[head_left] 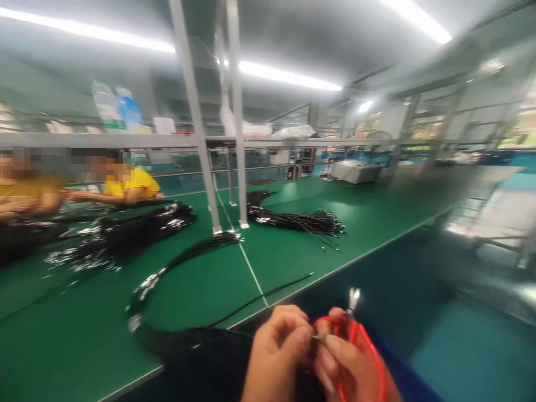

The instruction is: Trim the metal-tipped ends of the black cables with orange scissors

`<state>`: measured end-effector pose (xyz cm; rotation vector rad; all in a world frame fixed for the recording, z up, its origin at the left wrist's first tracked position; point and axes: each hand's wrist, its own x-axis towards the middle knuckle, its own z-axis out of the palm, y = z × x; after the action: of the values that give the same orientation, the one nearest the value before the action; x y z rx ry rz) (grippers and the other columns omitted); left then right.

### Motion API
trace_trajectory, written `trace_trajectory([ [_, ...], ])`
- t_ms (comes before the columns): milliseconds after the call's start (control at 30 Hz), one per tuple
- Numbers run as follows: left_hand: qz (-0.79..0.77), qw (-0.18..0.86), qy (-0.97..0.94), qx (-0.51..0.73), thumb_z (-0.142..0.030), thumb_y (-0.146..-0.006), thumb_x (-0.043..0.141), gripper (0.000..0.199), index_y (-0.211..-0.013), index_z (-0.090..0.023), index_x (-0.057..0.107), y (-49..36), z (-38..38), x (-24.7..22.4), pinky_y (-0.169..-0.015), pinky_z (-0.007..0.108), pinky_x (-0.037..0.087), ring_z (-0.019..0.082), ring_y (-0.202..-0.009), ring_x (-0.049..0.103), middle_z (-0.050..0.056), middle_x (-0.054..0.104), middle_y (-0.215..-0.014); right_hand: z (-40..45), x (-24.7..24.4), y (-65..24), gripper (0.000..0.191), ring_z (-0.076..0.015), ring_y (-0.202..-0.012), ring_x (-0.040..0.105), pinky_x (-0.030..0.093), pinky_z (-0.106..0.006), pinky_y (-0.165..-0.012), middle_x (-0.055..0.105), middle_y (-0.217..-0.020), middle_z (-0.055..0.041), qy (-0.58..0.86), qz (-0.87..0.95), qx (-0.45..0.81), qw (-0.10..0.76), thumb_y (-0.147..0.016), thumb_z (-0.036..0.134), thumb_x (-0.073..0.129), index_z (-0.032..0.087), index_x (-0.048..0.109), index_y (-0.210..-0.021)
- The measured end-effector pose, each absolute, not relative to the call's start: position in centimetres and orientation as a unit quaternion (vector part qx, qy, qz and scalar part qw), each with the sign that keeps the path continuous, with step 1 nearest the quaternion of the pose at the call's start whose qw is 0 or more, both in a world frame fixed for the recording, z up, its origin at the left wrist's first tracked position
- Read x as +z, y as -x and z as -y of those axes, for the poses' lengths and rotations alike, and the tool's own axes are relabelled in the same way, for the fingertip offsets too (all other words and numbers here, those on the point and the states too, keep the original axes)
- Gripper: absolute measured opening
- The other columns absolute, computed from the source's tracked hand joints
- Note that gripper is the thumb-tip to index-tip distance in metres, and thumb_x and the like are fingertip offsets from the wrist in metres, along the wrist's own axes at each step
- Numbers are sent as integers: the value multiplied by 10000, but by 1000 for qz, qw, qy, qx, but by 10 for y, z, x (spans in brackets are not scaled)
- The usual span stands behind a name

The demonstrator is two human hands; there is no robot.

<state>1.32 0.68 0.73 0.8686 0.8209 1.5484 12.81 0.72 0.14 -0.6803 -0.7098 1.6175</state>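
Observation:
My left hand (278, 349) and my right hand (345, 357) meet at the lower right of the head view, just off the table's near edge. Scissors with red handles (380, 363) are in my right hand, their short metal blades pointing up. The fingertips of both hands close together around a small metal-tipped end (317, 337). It looks like the end of a thin black cable, mostly hidden by the fingers of my left hand. A long bundle of black cables (184, 254) curves across the green table towards my lap, beside my left hand.
On the green table (293, 257) lie another cable bundle (293, 219) and a large pile of black cables (138, 229). Metal posts (238, 123) hold up a shelf with bottles (106, 106). Two people in yellow (136, 181) sit across at the left. A white box (355, 171) stands farther back.

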Motion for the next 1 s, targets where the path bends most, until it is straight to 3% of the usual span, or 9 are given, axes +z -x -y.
trace_trajectory([
  [67, -336, 595, -330, 652, -393, -646, 797, 287, -618, -157, 635, -8, -6, 9, -513, 199, 418, 76, -520, 472, -22, 546, -673, -6, 11, -120, 235, -133, -472, 514, 430, -246, -448, 612, -597, -1, 271, 251, 700, 611, -634, 306, 813, 219, 657, -786],
  [133, -354, 560, -376, 647, -346, -713, 746, 205, -698, -174, 637, -2, -3, 11, -520, 203, 442, 88, -516, 491, -31, 547, -637, -4, 17, -112, 219, -113, -462, 492, 403, -223, -442, 604, -598, 11, 251, 215, 702, 631, -626, 271, 798, 215, 653, -780],
  [233, -425, 311, -540, 656, -204, -815, 620, 51, -846, -219, 656, 6, 0, 15, -614, 200, 483, 110, -648, 578, -8, 603, -784, -1, 20, -109, 249, -99, -491, 504, 420, -208, -468, 625, -653, 7, 257, 182, 707, 633, -600, 205, 805, 206, 663, -806],
  [333, -434, 30, -682, 588, -81, -841, 531, 238, -960, -247, 653, 11, 1, 19, -696, 179, 501, 117, -790, 622, 21, 602, -957, -1, 20, -111, 292, -116, -527, 530, 454, -221, -500, 635, -659, -2, 276, 166, 719, 616, -575, 214, 836, 202, 669, -814],
  [467, -416, -108, -752, 500, -85, -865, 523, 199, -927, -222, 655, 15, -4, 22, -656, 188, 516, 117, -740, 614, 52, 589, -992, -1, 21, -110, 317, -142, -558, 557, 476, -239, -533, 624, -614, -2, 292, 166, 720, 608, -552, 244, 854, 200, 675, -810],
  [600, -446, -51, -735, 508, -108, -865, 527, 175, -832, -226, 652, 23, -5, 20, -659, 210, 511, 136, -755, 629, 49, 614, -970, 1, 26, -107, 281, -121, -521, 534, 453, -211, -507, 631, -610, -2, 280, 160, 705, 631, -574, 221, 829, 198, 678, -809],
  [800, -444, 370, -637, 510, -332, -813, 604, 151, -793, -195, 665, 19, -1, 18, -576, 219, 477, 158, -604, 612, 11, 659, -672, 3, 30, -102, 200, -104, -459, 468, 390, -187, -458, 553, -502, 29, 269, 197, 689, 644, -663, 266, 772, 195, 661, -813],
  [1000, -455, 390, -585, 546, -419, -760, 671, 261, -665, -176, 657, 13, 1, 17, -558, 214, 400, 137, -580, 505, 4, 582, -620, 1, 28, -99, 249, -85, -431, 429, 352, -191, -413, 563, -580, 30, 258, 200, 695, 640, -620, 284, 785, 201, 623, -790],
])
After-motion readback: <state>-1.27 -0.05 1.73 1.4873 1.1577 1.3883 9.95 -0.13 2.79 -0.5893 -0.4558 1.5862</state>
